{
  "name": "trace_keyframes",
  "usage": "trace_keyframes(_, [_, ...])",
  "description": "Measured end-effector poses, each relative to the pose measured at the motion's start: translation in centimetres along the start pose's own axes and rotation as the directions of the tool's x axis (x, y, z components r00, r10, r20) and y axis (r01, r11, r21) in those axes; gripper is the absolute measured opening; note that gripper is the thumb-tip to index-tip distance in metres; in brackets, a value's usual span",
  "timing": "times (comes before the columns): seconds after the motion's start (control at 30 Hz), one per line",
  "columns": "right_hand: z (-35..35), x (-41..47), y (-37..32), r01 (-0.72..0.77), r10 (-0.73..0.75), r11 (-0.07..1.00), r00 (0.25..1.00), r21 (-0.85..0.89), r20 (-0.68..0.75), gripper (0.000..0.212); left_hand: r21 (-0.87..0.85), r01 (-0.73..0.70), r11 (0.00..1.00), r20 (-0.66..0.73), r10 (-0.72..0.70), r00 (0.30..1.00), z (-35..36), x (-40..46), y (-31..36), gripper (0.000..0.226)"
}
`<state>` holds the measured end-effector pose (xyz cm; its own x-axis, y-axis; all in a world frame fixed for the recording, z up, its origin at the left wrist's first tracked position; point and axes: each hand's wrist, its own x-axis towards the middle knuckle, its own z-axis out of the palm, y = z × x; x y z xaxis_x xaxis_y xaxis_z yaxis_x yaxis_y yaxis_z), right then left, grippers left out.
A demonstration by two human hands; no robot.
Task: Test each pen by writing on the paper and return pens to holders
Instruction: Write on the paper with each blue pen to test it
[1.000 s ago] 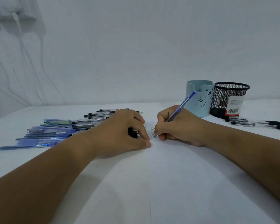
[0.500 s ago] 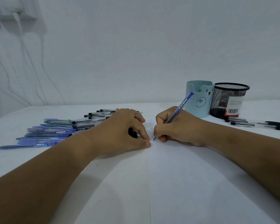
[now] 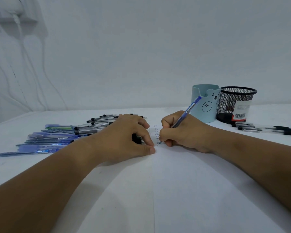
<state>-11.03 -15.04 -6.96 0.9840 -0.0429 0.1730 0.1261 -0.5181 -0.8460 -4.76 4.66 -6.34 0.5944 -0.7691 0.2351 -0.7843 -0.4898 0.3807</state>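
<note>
at centre left the pile of pens (image 3: 57, 138) is lying untested, so the testing step is under way. the left hand (image 3: 124, 138) is curling round dark caps, thumb pressing the paper (image 3: 183, 190). right of centre, the right hand (image 3: 183, 132) is gripping the blue pen (image 3: 186, 111), its clear barrel tilting up-right, tip writing. next it likely needs capping and dropping into the bear holder (image 3: 205, 103) or mesh holder (image 3: 235, 103), upper right.
</note>
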Motion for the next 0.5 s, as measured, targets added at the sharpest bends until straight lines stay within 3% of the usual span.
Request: trace_keyframes(0.5, [-0.11,-0.02,0.19,0.029,-0.03,0.995,0.999,-0.09,-0.011,0.029,0.001,0.007,1.0,0.003,-0.007,1.0,-0.12,-0.12,0.25,0.008])
